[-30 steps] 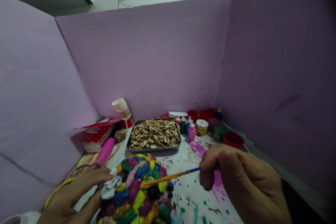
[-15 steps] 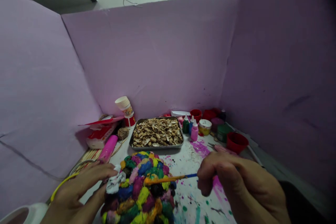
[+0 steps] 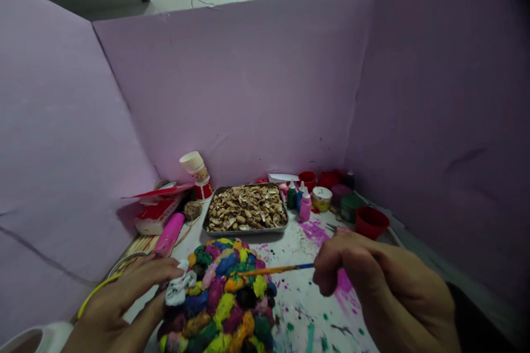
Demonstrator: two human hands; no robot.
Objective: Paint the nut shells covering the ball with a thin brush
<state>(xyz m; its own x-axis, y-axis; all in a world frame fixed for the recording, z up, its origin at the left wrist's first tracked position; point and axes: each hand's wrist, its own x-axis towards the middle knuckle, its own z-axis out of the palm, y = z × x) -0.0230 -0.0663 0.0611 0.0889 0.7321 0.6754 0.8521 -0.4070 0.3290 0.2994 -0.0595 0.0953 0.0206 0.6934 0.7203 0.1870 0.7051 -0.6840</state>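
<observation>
My right hand (image 3: pixel 372 281) pinches a thin paintbrush (image 3: pixel 284 269) with a blue end and an orange-smeared shaft. The brush's tip is over a round piece covered in painted peanut shells (image 3: pixel 215 303), close to an orange shell and a green one; whether it touches cannot be made out. These shells are many colours: yellow, blue, green, magenta, black, pink. At the piece's left edge, my left hand (image 3: pixel 128 298) holds a crumpled white tissue (image 3: pixel 181 284) between thumb and fingers.
A metal tray of plain peanut shells (image 3: pixel 246 208) stands behind the piece. Paint bottles (image 3: pixel 305 207), a jar (image 3: pixel 322 198) and a red cup (image 3: pixel 371 222) are at right. Stacked paper cups (image 3: pixel 201 176), a pink roll (image 3: pixel 169 234) and a white container (image 3: pixel 39 338) are at left.
The paintbrush tip has lifted slightly and shifted right, from the orange shell toward the green one. My left hand with the tissue has stayed nearly still.
</observation>
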